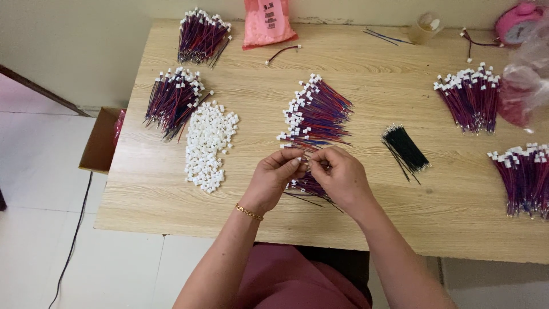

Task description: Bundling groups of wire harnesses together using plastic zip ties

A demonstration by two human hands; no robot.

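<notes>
My left hand [275, 174] and my right hand [342, 174] meet at the fingertips over the table's near middle. Between them they pinch a small white connector and a thin red-and-blue wire lead [306, 164]. Under my hands lies a small bunch of loose wire leads [306, 187]. Just beyond them fans a pile of wired leads with white connectors [315, 111]. A heap of loose white connectors [209, 143] lies to the left of my left hand. A gold bracelet circles my left wrist.
Bundles of wired leads lie at far left [174, 100], back left [201, 37], right [472, 94] and at the right edge [523, 174]. A black wire bundle [405, 147] sits right of my hands. Pink bag [266, 22], tape roll [426, 26], cardboard box [100, 140] on the floor.
</notes>
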